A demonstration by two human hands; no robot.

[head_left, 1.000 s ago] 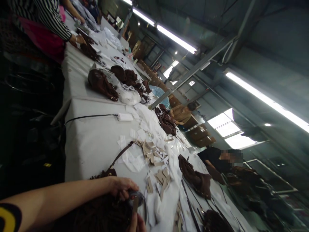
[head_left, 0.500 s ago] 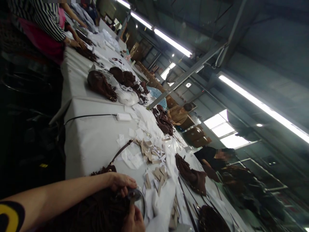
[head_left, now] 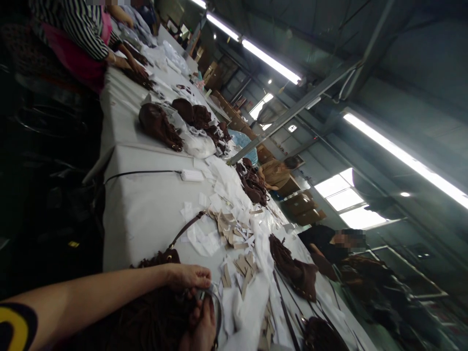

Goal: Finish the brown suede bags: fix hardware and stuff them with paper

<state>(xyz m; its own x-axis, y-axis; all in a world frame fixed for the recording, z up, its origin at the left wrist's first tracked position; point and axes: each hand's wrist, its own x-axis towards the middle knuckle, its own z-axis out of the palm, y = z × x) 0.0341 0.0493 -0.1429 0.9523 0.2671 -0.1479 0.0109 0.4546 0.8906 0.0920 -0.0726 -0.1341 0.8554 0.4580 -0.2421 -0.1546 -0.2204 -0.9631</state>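
A dark brown fringed handbag (head_left: 146, 312) lies right in front of me at the bottom of the view, its lower part in deep shadow. Fingers pinched, my left hand (head_left: 188, 279) holds the bag's strap (head_left: 219, 308) near a small shiny spot. Just below, my right hand (head_left: 204, 324) closes on the same strap, thumb close to the left fingertips. The strap curves out to the right of both hands. What exactly lies between the fingers is partly hidden. Another strap end with metal rings (head_left: 186, 229) reaches up from the bag onto the table.
Paper scraps and tan card strips (head_left: 234, 229) litter the white table (head_left: 142, 209). More brown bags (head_left: 294, 268) lie to the right and a brown bag (head_left: 159, 124) farther up. A white power strip (head_left: 192, 175) trails a black cable. Co-workers stand around the table.
My right hand has moved up closer to my left fingertips, covering the dark piece seen between them before. The whole view has shifted slightly.
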